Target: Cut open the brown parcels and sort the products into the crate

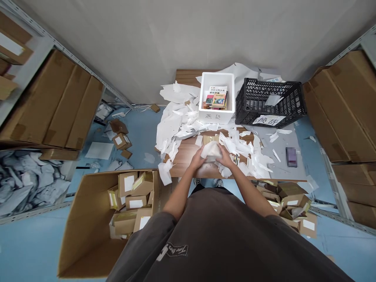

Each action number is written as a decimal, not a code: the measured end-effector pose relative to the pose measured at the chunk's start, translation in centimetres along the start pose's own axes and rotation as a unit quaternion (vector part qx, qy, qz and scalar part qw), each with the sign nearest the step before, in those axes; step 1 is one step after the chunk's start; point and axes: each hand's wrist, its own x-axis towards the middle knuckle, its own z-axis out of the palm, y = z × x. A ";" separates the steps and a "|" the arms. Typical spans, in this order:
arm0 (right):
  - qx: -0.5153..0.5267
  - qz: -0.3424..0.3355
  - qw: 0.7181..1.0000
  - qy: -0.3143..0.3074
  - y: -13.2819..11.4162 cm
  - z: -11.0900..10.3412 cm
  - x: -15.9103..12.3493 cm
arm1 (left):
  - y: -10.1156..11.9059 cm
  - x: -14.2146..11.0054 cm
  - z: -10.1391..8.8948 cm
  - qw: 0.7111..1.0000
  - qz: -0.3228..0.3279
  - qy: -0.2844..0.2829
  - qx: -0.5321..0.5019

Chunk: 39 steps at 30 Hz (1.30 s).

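At the front of the wooden table (188,150), a bundle wrapped in white paper (212,150) is held between my two hands. My left hand (197,158) grips its left side and my right hand (225,157) its right side, with the fingers of both curled round it. What lies inside the wrapping is hidden. Just behind the bundle shows a piece of brown cardboard (209,139), perhaps a small box, partly covered. Torn white paper (235,144) is scattered on both sides of my hands.
A white foam box (216,116) with several books (219,100) stands at the back, beside a black plastic crate (270,102). A large carton (88,227) of small boxes is at my left. More boxes (293,199) lie at the right, and a purple object (291,156) rests right of the paper.
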 end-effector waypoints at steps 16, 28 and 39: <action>-0.052 0.147 0.988 -0.021 -0.4 1.4 5.7 | -1.5 2.4 -1.3 0.980 -0.185 0.069 -0.030; -0.121 0.115 0.986 -0.001 5.0 1.6 -4.4 | -2.8 -0.9 -0.8 0.982 -0.055 -0.091 0.155; -0.157 0.273 0.940 0.129 12.9 -4.6 -10.3 | -2.4 3.0 -1.8 0.936 -0.113 -0.218 0.251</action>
